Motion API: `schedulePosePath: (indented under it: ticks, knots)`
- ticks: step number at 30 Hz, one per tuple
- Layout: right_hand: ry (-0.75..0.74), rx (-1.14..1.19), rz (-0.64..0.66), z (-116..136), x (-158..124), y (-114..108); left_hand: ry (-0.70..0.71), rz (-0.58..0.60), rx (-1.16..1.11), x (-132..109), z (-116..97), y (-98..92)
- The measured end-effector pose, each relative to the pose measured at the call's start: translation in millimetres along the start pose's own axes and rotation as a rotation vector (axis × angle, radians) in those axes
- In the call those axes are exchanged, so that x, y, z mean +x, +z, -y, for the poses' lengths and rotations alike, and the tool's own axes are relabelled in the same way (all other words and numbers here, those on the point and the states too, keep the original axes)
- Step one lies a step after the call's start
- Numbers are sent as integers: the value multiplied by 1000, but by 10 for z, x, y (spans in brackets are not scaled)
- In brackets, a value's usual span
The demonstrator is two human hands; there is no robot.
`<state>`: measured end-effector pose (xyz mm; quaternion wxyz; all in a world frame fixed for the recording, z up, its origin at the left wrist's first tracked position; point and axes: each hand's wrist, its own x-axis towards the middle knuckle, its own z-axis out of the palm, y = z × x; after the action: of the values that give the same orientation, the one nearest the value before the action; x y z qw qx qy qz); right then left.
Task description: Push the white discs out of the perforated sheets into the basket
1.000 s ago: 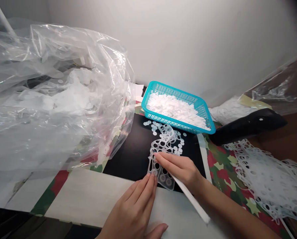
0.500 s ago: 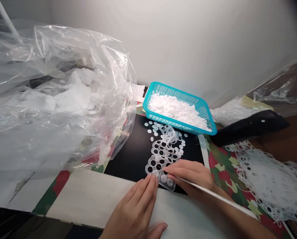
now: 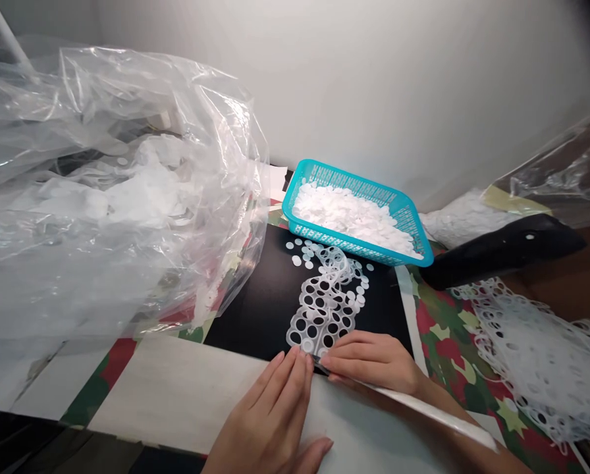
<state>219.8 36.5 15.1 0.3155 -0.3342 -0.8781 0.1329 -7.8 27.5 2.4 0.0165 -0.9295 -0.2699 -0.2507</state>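
At the near edge, two bare hands work over a pale desk (image 3: pixel 176 388). The left hand (image 3: pixel 270 415) comes in from the near side, palm down, its grip open: the fingers lie straight and close together, their tips on the near end of a clear perforated sheet (image 3: pixel 319 320), while the thumb stands apart. Just to its right, the right hand (image 3: pixel 376 361) has its grip closed around a slim white stick (image 3: pixel 436 415), whose long end slants out toward the near right; the other end is hidden at the fingers, beside the sheet's near edge.

The sheet, patterned with rows of round holes, lies on a black mat (image 3: pixel 248 296), stretching away from the hands and bunching up at its far end. One hole by the left fingertips looks filled with white. Loose white discs (image 3: pixel 361 289) are scattered left and right of the bunched part.

To the right, a heap of similar perforated sheets (image 3: pixel 546 375) rests on camouflage-patterned cloth (image 3: pixel 446 336), near a long black object (image 3: pixel 502 253). A large clear plastic bag (image 3: pixel 176 283) with whitish contents fills the left. Farther back, a turquoise basket (image 3: pixel 349 245) holds many small white pieces, before a pale wall (image 3: pixel 374 99).
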Motion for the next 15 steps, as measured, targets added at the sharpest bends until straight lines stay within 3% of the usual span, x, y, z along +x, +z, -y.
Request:
schedulePosePath:
  ticks: [6,10,15]
  knots:
    - [-29,-75,25,47,8,-6,2,-3,0,-25,-1,4]
    - [-104,-245,92,99,-25,-45,-5,-12,-10,-29,1,8]
    - [-53,-347,15,87,-24,-111,-20,-8,-31,-3,18,-7]
